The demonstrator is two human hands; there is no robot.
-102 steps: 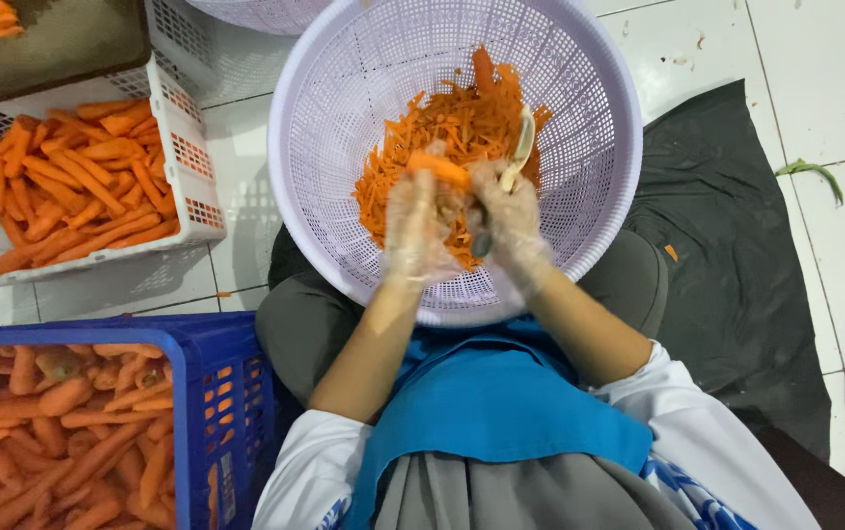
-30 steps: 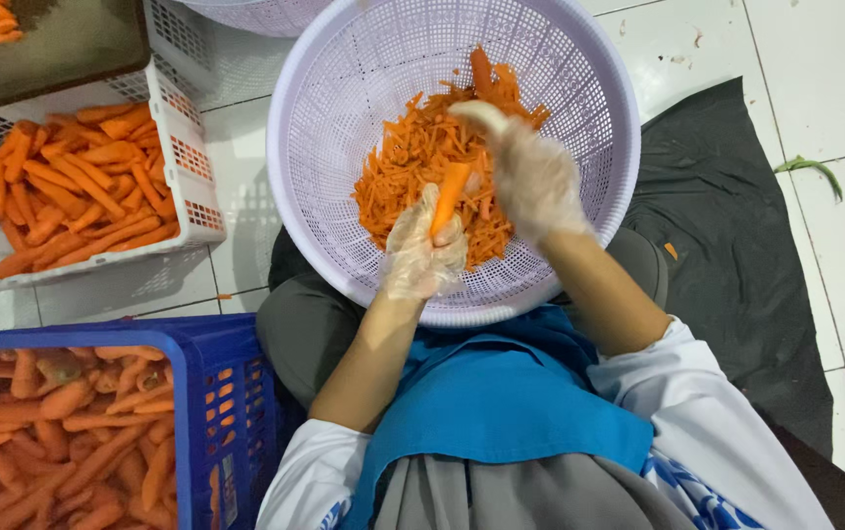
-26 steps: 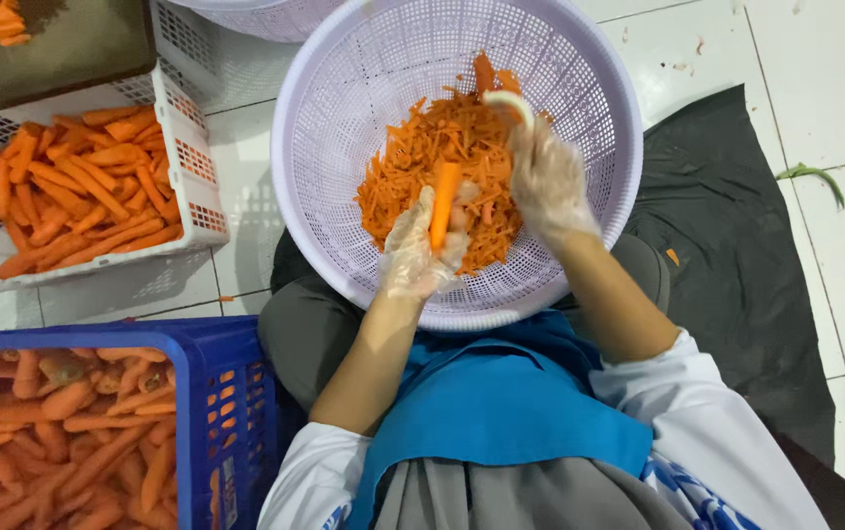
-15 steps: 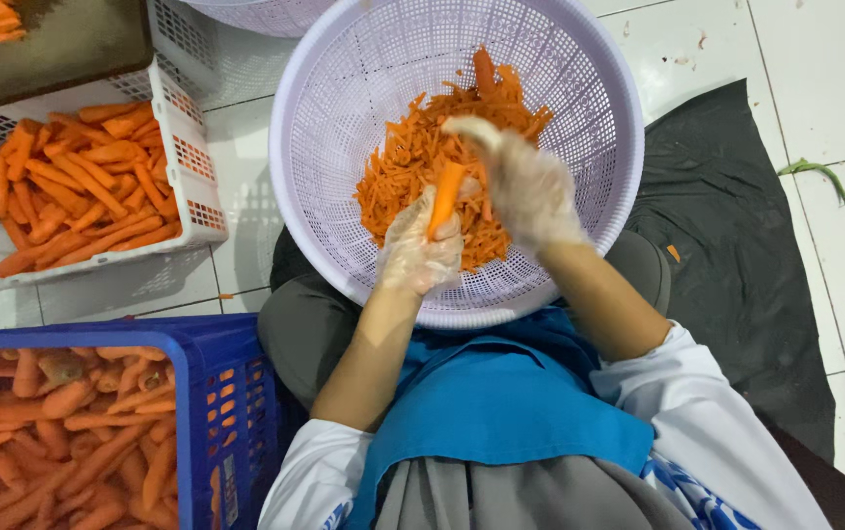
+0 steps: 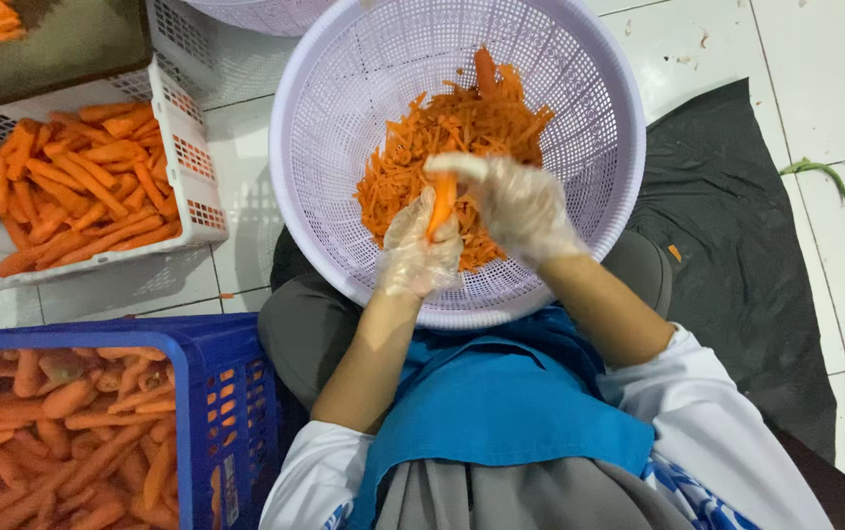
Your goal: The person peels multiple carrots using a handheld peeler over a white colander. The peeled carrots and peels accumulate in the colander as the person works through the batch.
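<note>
We see the left hand (image 5: 420,250), in a thin clear glove, closed around a carrot (image 5: 441,201) that stands nearly upright over the near side of a round lilac plastic basket (image 5: 599,108). The right hand (image 5: 513,204), gloved the same way, is curled beside the carrot's top end, with something pale along its upper edge (too blurred for us to tell what it is, so we cannot say what this hand grips). Both hands hover above a heap of carrot shavings (image 5: 442,147) lying in the basket's far and middle part.

The basket rests on the person's lap, above a blue apron (image 5: 501,402) and white sleeves (image 5: 727,442). To the left, on the tiled floor (image 5: 835,59), a white crate (image 5: 196,196) holds peeled carrots (image 5: 69,196) lying every way. Nearer, at the lower left, a blue crate (image 5: 236,393) is filled with duller unpeeled carrots (image 5: 59,432). A dark sheet (image 5: 736,245) is spread on the floor to the right, with a green scrap (image 5: 815,172) just beyond its edge.
</note>
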